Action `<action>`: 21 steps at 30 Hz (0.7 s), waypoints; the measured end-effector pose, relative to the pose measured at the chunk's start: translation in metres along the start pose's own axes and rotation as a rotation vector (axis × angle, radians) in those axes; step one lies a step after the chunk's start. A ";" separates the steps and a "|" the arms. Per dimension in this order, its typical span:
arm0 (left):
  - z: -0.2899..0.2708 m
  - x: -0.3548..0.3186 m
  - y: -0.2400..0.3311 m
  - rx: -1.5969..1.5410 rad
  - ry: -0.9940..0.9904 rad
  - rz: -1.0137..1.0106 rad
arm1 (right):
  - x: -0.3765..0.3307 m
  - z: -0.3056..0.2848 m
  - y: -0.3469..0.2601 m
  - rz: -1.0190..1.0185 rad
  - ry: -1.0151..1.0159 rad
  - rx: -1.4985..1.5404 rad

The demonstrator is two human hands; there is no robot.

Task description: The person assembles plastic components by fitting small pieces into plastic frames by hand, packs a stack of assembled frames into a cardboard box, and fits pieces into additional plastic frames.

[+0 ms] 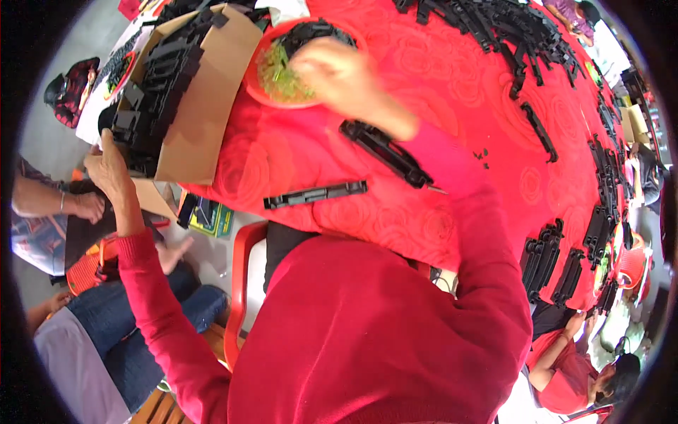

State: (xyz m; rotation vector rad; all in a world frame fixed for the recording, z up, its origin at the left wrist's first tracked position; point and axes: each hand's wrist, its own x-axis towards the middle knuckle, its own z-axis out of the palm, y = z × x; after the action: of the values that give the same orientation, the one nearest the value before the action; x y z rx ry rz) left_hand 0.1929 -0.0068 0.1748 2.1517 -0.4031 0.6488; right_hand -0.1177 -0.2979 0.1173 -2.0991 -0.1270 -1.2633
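The red bowl [258, 88] of small green pieces [281, 76] is set at the far left of the red-clothed counter [452, 92], directly under the right hand [332, 67], which is blurred; its fingers seem curled down into the bowl, but what is pinched cannot be told. The left hand [106, 166] is well apart to the left, fingers resting against the cardboard box [205, 106] of black plastic strips [152, 99]. One black strip [316, 194] lies crosswise near the counter edge.
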 end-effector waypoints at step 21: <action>0.036 -0.311 0.051 -0.133 -0.792 0.794 | -0.203 -0.063 -0.102 0.543 0.036 -0.183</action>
State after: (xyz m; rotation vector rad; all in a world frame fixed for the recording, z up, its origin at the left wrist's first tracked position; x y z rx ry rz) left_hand -0.0747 -0.0476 0.0087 2.0009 -1.7183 0.1172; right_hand -0.3127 -0.2062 0.0220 -2.0602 0.5579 -1.0034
